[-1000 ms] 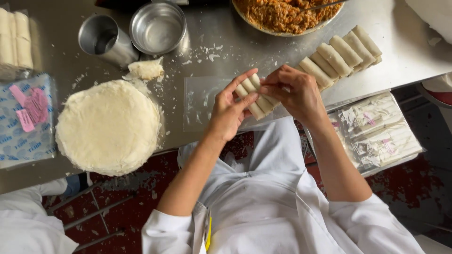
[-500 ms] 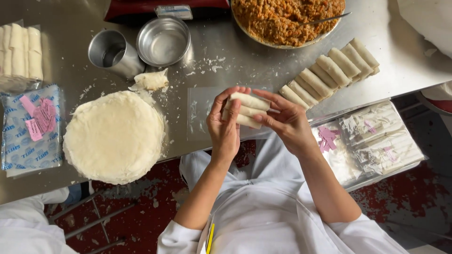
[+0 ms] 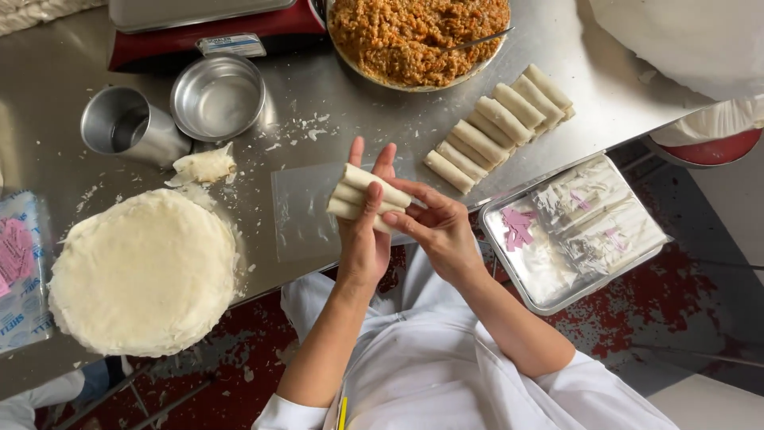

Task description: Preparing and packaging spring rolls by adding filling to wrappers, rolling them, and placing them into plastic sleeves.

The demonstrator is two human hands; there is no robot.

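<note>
My left hand [image 3: 364, 239] holds a small stack of pale rolled spring rolls [image 3: 362, 195] upright above a clear plastic bag [image 3: 298, 211] lying flat on the steel table [image 3: 382, 119]. My right hand [image 3: 436, 227] pinches the right ends of the same rolls with thumb and fingers. A row of several more finished rolls [image 3: 497, 123] lies on the table to the right of my hands.
A round stack of pale wrappers [image 3: 143, 271] sits at left, with a scrap of dough [image 3: 203, 167], a steel cup [image 3: 127, 127] and steel bowl [image 3: 217, 95] behind it. A bowl of orange filling [image 3: 414, 36] stands at the back. A metal tray [image 3: 497, 271] of packed bags hangs at right.
Both hands lifted the rolls off the table and squared them into a stack, now held slightly left and tilted. The view shifted so the table items appear moved leftward.
</note>
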